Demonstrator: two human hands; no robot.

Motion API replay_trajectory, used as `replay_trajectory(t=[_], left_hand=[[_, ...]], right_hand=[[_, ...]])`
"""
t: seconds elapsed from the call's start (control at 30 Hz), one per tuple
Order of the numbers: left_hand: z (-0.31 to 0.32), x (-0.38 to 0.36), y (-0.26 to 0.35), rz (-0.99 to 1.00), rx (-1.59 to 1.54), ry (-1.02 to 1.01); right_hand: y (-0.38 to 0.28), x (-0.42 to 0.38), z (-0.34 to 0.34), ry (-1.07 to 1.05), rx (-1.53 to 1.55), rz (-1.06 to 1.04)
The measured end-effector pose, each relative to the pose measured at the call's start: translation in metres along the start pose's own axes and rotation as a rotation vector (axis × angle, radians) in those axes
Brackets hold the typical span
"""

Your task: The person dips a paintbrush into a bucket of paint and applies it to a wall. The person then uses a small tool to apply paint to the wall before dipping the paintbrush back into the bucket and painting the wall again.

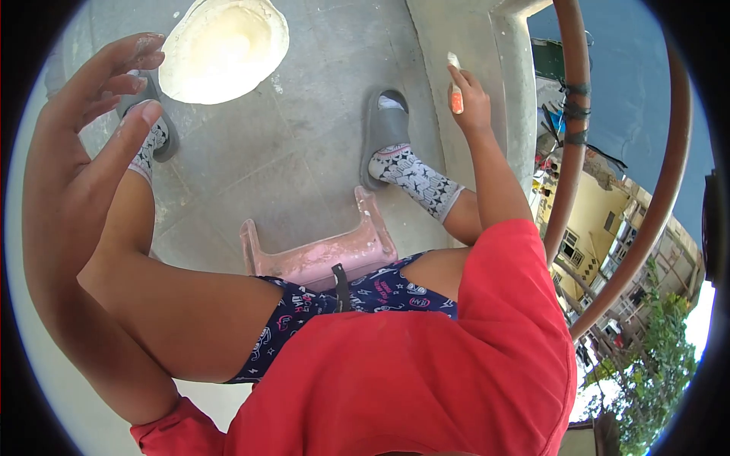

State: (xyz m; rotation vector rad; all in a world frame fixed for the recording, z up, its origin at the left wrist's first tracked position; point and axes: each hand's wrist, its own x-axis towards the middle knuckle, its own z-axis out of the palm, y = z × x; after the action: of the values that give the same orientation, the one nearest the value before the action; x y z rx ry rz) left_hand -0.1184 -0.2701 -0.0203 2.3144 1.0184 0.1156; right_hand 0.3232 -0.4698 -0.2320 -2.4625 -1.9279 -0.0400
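My left hand (91, 144) is raised close to the camera on the left, its fingers bent and apart from the thumb, holding nothing. Whitish residue marks its fingertips. Out to the right, my right hand (474, 106) is closed around a small tool with an orange handle (457, 100). The tool's far end (453, 59) is white, and I cannot make out its kind. On the floor ahead lies a large, roughly round white shape (224, 53) with a smooth, slightly hollow-looking middle. Neither hand touches it; the left hand appears nearer in the view.
I sit on a worn pink plastic stool (323, 254). My feet, in grey slides (384, 133) and patterned socks, stand apart on the grey tiled floor (319, 137). A raised ledge (449, 152) and curved brown metal rails (563, 167) run along the right. Buildings and a tree lie beyond.
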Motion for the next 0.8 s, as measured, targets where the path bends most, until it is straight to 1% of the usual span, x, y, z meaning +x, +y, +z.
replay_trajectory(t=[0.03,0.07,0.13,0.17,0.23,0.3,0.37,0.4,0.47,0.53,0.6,0.67,0.73,0.77,0.8], left_hand=[[0.002,0.0,0.0,0.007,-0.002,0.007],[0.004,-0.001,-0.001,0.006,0.006,0.016],[0.006,-0.002,-0.006,-0.006,0.004,0.019],[0.005,-0.002,-0.007,0.0,-0.011,0.016],[0.005,-0.003,-0.012,-0.002,-0.023,0.019],[0.007,-0.002,-0.015,-0.051,-0.014,0.024],[0.006,0.001,-0.016,-0.038,-0.042,0.026],[0.005,0.003,-0.016,-0.029,-0.064,0.02],[0.005,0.001,-0.015,-0.032,-0.071,0.039],[0.004,0.0,-0.017,-0.049,-0.073,0.052],[0.004,0.0,-0.017,-0.004,-0.058,0.076],[0.006,0.0,-0.018,0.002,-0.053,0.075],[0.007,0.002,-0.017,0.022,-0.05,0.074],[0.007,0.002,-0.017,0.003,-0.05,0.064],[0.007,0.001,-0.018,-0.022,-0.051,0.052]], right_hand=[[0.006,0.004,-0.009,0.104,0.033,0.0],[0.009,0.006,-0.017,0.11,0.031,-0.007],[-0.001,0.001,-0.046,0.272,0.061,-0.002],[0.002,-0.001,-0.054,0.314,0.093,-0.029],[-0.006,0.002,-0.062,0.308,0.129,-0.038],[-0.007,0.01,-0.059,0.307,0.157,-0.044],[-0.003,0.025,-0.044,0.14,0.086,-0.122],[0.001,0.027,-0.05,0.144,0.08,-0.118],[0.007,0.037,-0.064,0.197,0.148,-0.02],[0.0,0.034,-0.079,0.22,0.147,-0.049],[-0.007,0.035,-0.084,0.248,0.148,-0.059],[-0.009,0.044,-0.071,0.26,0.165,-0.076],[-0.01,0.056,-0.06,0.172,0.044,-0.142],[0.001,0.061,-0.057,0.216,0.086,-0.131],[0.004,0.06,-0.064,0.213,0.084,-0.128]])
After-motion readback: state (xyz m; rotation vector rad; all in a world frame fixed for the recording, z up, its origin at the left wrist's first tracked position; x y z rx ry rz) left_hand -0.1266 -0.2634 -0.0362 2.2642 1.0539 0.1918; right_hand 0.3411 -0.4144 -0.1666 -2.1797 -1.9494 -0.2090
